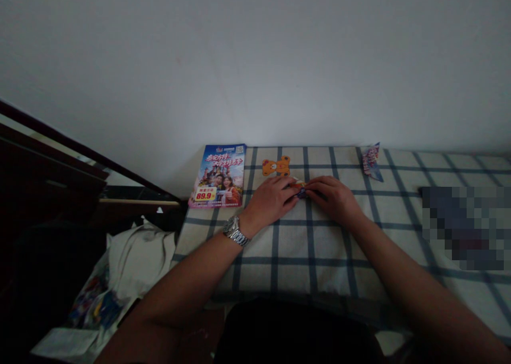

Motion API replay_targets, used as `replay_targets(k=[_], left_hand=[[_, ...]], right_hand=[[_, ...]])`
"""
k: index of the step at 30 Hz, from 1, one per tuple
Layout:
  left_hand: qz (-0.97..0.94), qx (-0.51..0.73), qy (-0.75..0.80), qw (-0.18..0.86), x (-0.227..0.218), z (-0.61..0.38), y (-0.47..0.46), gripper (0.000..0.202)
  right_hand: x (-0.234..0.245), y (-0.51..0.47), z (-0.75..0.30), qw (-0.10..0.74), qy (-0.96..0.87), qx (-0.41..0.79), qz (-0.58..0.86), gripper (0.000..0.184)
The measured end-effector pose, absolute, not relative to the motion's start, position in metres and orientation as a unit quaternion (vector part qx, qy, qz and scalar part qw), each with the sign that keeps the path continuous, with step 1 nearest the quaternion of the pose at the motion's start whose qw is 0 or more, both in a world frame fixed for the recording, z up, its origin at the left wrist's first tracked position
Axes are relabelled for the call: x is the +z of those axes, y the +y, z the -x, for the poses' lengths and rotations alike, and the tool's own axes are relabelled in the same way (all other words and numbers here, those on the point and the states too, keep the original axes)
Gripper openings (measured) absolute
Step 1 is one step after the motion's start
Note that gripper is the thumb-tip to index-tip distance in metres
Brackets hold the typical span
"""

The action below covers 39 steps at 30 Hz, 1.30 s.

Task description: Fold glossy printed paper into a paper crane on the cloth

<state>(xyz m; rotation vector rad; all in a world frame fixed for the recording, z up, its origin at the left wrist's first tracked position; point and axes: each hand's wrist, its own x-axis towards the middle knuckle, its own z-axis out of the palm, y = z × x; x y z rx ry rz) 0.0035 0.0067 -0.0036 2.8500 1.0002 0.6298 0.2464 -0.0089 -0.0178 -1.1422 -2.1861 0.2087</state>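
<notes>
My left hand (pixel 269 199) and my right hand (pixel 331 198) meet at the fingertips on a small colourful piece (pixel 300 189), perhaps folded paper, which they mostly hide. An orange bear-shaped cutout (pixel 276 166) lies just beyond my left hand, not touching it. A silver metal wristwatch (pixel 235 231) is on my left wrist. To the left of my left hand lies a blue tourist brochure (pixel 217 176) with a yellow price label. Beyond my right hand, a crumpled printed paper scrap (pixel 372 162) rests at the wall.
The white-and-blue checked cloth (pixel 319 252) meets the white wall (pixel 255 60) at its far edge. A pixelated patch (pixel 463 228) covers part of the right side. A pale cloth bag (pixel 139 257) and dark furniture (pixel 48 193) sit lower left.
</notes>
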Motion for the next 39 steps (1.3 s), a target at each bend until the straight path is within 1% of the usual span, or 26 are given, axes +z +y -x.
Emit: replay_targets(k=[5,11,14,20,28,32,36,39], left_hand=[[-0.917,0.221,0.331,0.036,-0.003,-0.004,0.006,0.024],[-0.901,0.248,0.351,0.058,-0.004,-0.006,0.005,0.025],[-0.894,0.259,0.36,0.07,-0.004,-0.006,0.004,0.025],[-0.874,0.268,0.396,0.09,0.0,-0.005,0.003,0.025],[-0.858,0.265,0.431,0.086,0.007,-0.006,0.002,0.021],[-0.855,0.273,0.432,0.085,0.007,-0.006,0.001,0.021],[-0.853,0.279,0.433,0.082,0.007,-0.006,0.001,0.021],[-0.853,0.284,0.431,0.082,0.007,-0.007,0.001,0.02]], right_hand=[[-0.018,-0.01,-0.246,0.334,-0.834,0.074,0.433,0.012],[-0.019,-0.01,-0.249,0.343,-0.833,0.063,0.429,0.013],[-0.016,-0.01,-0.25,0.36,-0.835,0.037,0.414,0.014],[-0.006,-0.014,-0.248,0.38,-0.83,-0.053,0.405,0.019],[-0.004,-0.019,-0.248,0.361,-0.845,-0.091,0.384,0.027],[-0.005,-0.021,-0.247,0.352,-0.852,-0.068,0.381,0.027],[-0.007,-0.024,-0.245,0.307,-0.868,-0.012,0.391,0.027],[-0.006,-0.027,-0.244,0.276,-0.865,0.002,0.418,0.031]])
